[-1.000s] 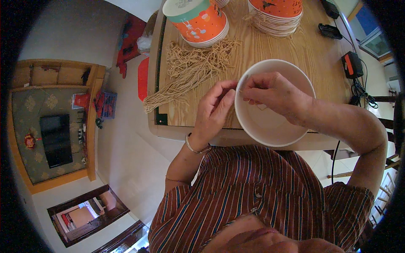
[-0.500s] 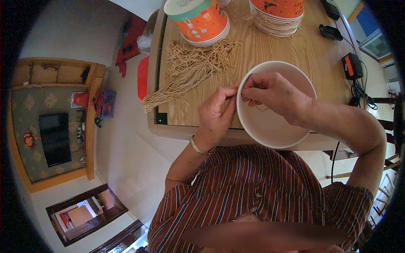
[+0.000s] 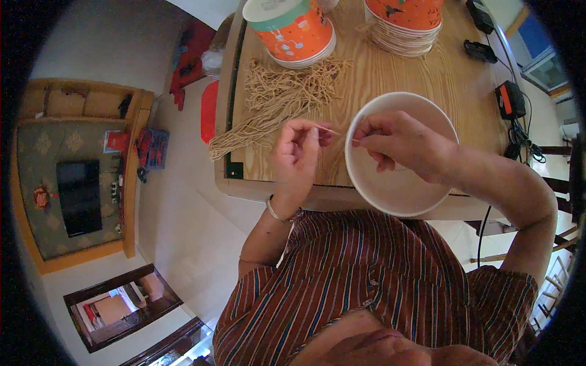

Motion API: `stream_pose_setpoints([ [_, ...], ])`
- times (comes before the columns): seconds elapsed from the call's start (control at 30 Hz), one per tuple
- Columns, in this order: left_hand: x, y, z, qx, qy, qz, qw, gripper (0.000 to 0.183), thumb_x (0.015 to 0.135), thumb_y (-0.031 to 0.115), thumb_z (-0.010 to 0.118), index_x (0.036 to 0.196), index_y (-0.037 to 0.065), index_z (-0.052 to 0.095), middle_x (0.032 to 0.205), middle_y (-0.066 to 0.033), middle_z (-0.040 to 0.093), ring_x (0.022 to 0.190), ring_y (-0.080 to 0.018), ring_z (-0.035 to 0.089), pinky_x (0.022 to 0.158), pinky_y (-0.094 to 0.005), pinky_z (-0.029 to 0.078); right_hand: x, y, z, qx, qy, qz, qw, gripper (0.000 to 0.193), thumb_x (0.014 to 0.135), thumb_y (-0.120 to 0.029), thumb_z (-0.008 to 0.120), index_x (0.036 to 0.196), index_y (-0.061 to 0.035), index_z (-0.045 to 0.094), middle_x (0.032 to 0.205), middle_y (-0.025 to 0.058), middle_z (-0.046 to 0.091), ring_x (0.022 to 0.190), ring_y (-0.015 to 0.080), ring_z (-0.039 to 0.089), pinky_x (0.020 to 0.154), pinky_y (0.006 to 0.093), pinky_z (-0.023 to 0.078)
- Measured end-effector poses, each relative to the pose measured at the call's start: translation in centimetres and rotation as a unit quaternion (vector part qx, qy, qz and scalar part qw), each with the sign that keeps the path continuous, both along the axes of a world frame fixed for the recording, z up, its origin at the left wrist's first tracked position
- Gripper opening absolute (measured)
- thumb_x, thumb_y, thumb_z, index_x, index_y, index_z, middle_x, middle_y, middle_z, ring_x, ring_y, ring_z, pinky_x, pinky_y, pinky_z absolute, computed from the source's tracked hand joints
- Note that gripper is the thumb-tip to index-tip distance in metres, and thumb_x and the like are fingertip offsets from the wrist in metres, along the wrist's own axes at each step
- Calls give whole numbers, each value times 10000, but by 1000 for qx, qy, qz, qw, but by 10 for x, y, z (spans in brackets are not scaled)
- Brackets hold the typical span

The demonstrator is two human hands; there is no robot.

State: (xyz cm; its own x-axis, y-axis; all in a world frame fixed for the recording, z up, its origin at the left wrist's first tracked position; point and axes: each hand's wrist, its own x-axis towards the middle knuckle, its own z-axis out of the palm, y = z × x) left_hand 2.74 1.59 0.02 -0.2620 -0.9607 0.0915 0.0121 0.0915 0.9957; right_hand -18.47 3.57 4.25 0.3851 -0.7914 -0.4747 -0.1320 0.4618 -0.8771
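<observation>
A large white paper tub (image 3: 373, 183) rests at the table's front edge, its mouth facing me. My right hand (image 3: 406, 143) reaches over its opening, thumb and forefinger pinched together. Just left of the rim, my left hand (image 3: 296, 152) has its thumb and forefinger closed on a thin tan cord (image 3: 332, 132). That strand stretches across toward my right fingertips, which seem to grip its other end. Beyond my left hand lies a loose bundle of similar tan cords (image 3: 268, 116), tangled at the far end and straighter toward the table's left edge.
Behind the cords stands a stack of orange and green paper tubs (image 3: 299, 43). Another orange stack (image 3: 404, 36) with cord around it stands farther right. A black and orange power adapter (image 3: 511, 100) and cables lie along the right edge. A red stool (image 3: 209, 113) is left of the table.
My left hand has drawn away from the tub's rim to the left, baring a stretch of cord between the hands. My right hand has shifted slightly within the tub's mouth.
</observation>
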Motion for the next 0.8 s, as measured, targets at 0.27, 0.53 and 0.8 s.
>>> stream_pose_setpoints([
  [0.27,-5,-16,25,-277,-36,-83,957,97,935,-17,523,1017,33,535,1070,-122,657,992,-202,628,883,-333,494,1,4,-18,-244,45,32,968,167,937,-148,563,1015,-14,623,781,-2,578,713,79,527,651,244,456],
  [0.53,-20,-49,41,-423,-142,-207,871,101,877,59,627,972,71,593,1012,-85,663,929,-266,642,830,-362,504,5,11,8,-235,128,36,963,167,917,-137,575,986,4,630,815,104,640,778,206,617,694,335,501],
  [0.8,-24,-57,57,-325,-225,-259,881,98,879,105,641,974,79,649,943,-55,678,863,-204,661,767,-312,522,1,29,10,-590,342,139,718,405,737,-129,603,1114,-9,513,900,87,550,799,250,636,596,354,566],
])
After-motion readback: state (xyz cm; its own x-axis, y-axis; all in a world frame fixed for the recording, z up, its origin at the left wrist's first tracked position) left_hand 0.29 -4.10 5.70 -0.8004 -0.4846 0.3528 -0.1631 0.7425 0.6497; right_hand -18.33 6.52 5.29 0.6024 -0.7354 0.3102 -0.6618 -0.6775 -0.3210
